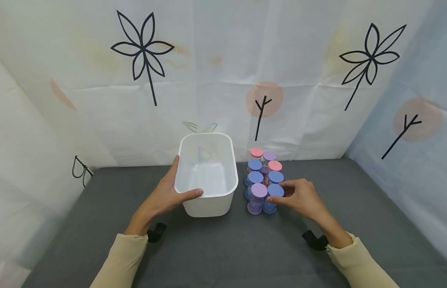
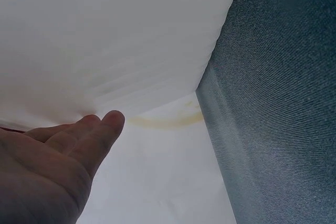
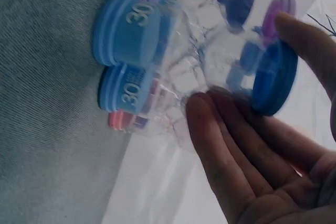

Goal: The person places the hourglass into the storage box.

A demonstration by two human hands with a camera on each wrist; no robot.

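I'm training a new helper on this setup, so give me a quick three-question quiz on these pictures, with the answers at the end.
1. True or false: the left hand touches the white bin.

2. Choose one: the sand timer between the thumb and fingers of the right hand has a top that is (a) pink, (b) blue, (c) purple.

3. Fill in the number: in the right wrist view, two blue timer bases are both marked ___.

Key: 1. True. 2. (b) blue. 3. 30.
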